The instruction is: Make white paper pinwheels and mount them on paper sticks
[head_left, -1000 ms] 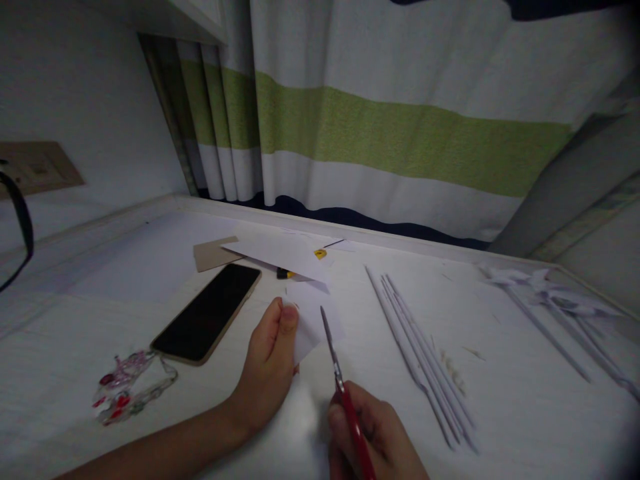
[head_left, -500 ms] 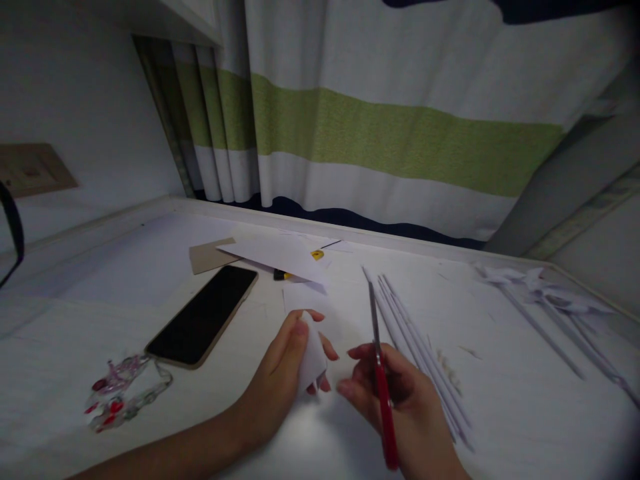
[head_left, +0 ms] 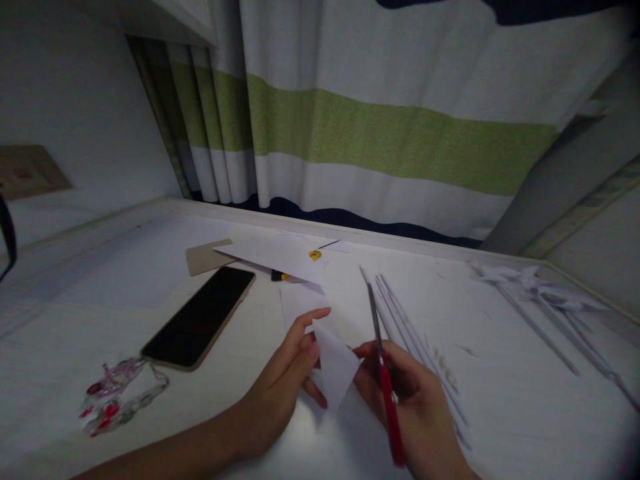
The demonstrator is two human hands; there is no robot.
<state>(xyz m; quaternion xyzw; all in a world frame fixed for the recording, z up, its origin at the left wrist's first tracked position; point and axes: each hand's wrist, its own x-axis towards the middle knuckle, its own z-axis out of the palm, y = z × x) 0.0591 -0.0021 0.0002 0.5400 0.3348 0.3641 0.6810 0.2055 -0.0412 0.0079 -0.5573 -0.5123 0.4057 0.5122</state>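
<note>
A small folded piece of white paper [head_left: 338, 367] stands between my two hands, above the table. My left hand [head_left: 287, 380] pinches its left edge between thumb and fingers. With thumb and forefinger, my right hand [head_left: 417, 407] touches the paper's right corner. That same hand also holds red-handled scissors [head_left: 390, 407], their closed blades pointing away from me. Beyond the right hand lie several thin rolled white paper sticks [head_left: 400, 313] side by side.
A phone [head_left: 200, 320] and a beaded bracelet [head_left: 120, 397] lie on the left. Behind are brown card [head_left: 210, 257], a white sheet [head_left: 275, 257] and a partly covered yellow-black cutter [head_left: 315, 255]. White paper pinwheels on sticks [head_left: 545, 293] lie at the right. A curtain [head_left: 375, 133] hangs behind.
The paper has turned and opened out to the right, showing a broader face. My right hand's fingertips have closed on its right corner, with the scissors still in that hand.
</note>
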